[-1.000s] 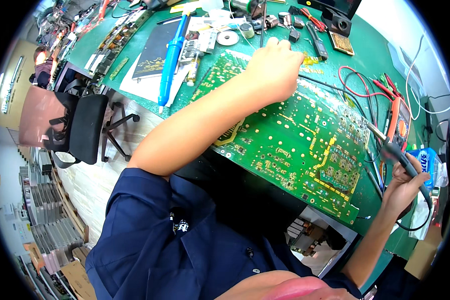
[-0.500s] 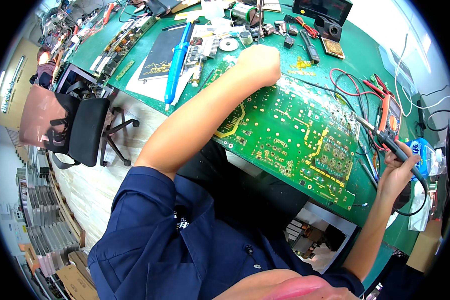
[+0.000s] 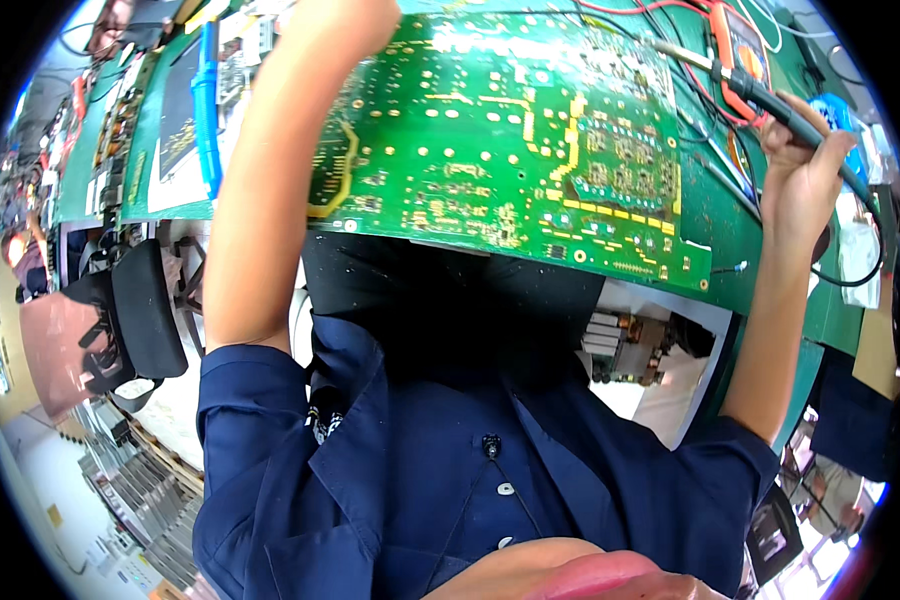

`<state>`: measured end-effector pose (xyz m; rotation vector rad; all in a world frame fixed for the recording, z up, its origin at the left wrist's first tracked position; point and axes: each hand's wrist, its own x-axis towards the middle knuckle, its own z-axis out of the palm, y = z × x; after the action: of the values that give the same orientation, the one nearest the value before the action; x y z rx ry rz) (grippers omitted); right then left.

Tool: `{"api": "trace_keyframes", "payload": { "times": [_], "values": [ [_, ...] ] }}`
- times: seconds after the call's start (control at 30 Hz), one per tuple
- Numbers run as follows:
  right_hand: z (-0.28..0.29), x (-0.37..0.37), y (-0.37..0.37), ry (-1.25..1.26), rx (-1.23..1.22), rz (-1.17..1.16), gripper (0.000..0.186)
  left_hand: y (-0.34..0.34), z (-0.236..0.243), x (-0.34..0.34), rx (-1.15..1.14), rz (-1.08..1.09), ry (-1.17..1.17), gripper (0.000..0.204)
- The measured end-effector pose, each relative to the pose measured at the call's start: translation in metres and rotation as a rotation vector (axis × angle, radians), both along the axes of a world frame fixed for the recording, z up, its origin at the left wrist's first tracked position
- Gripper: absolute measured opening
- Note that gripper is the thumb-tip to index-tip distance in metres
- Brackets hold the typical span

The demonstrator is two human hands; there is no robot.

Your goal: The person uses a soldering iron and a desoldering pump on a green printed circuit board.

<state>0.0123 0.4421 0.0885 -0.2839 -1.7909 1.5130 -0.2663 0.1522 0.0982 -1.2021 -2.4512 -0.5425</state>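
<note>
A large green circuit board with gold pads lies on the bench in front of me, reaching close to the front edge. My left hand is at the top edge of the picture beside the board's far left corner, its fingers out of sight. My right hand grips a soldering iron by its dark handle, its metal barrel pointing left over the board's far right corner. An orange multimeter, leads and loose wires lie just beyond that corner. A blue desoldering pump lies left of my forearm.
The green bench also carries a dark booklet, long populated boards, a blue bottle and a white bag. An office chair stands at the left. Another person is at the far left.
My view has shifted, so the bench and board sit higher in the picture. My left hand is now cut off at the top edge; my right hand still holds the iron.
</note>
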Motion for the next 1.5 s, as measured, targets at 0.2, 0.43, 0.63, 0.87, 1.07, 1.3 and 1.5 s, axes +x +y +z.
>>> {"api": "trace_keyframes", "payload": {
  "times": [0.2, 0.43, 0.63, 0.87, 1.07, 1.3, 1.5],
  "values": [
    [-0.001, 0.004, 0.008, 0.028, 0.014, 0.056, 0.077, -0.001, 0.023, 0.029, -0.047, -0.021, -0.071, 0.013],
    [-0.004, 0.007, 0.013, 0.069, -0.004, 0.170, 0.081, 0.006, 0.020, 0.020, 0.035, -0.055, -0.285, 0.010],
    [-0.005, 0.003, 0.006, 0.101, -0.051, 0.235, 0.082, 0.012, 0.009, 0.022, 0.397, -0.297, -0.416, 0.016],
    [-0.002, 0.007, 0.006, 0.094, -0.056, 0.278, 0.083, 0.009, 0.015, 0.031, 0.215, -0.360, -0.548, 0.012],
    [0.001, 0.007, 0.000, -0.112, 0.035, -0.018, 0.091, 0.020, 0.008, 0.051, 0.207, -0.527, -0.416, 0.012],
    [0.014, 0.001, -0.013, -0.100, 0.136, -0.049, 0.066, 0.024, 0.016, 0.058, 0.103, -0.463, -0.357, 0.013],
    [0.021, 0.003, -0.030, -0.075, 0.105, 0.042, 0.032, 0.018, 0.007, 0.043, 0.161, -0.605, -0.469, 0.014]
  ]
}}
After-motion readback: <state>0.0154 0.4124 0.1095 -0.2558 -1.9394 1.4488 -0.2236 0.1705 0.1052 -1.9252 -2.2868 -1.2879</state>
